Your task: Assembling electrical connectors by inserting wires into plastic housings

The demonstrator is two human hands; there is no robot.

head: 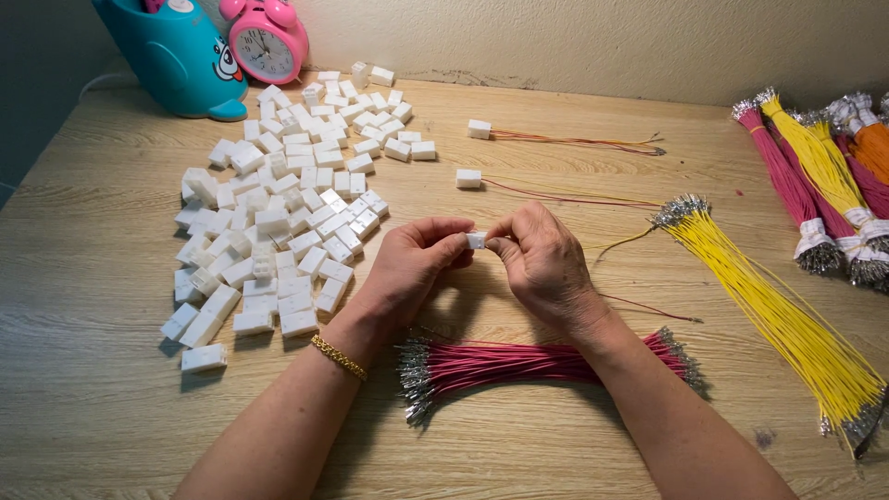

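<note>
No packages, signs or screens in view. Only label-like items: white paper bands [813, 231] wrapped round the bound wire bundles, right of the loose yellow wire bundle [778, 310]. Plain white strips; any markings too small to tell.

I pinch a small white plastic connector housing [475, 240] between my left hand [412, 264] and my right hand [544, 264], above the bundle of red wires [519, 363]. Left of that bundle lies the heap of white housings [278, 213]; right of it, the yellow wire bundle [769, 306].
</note>
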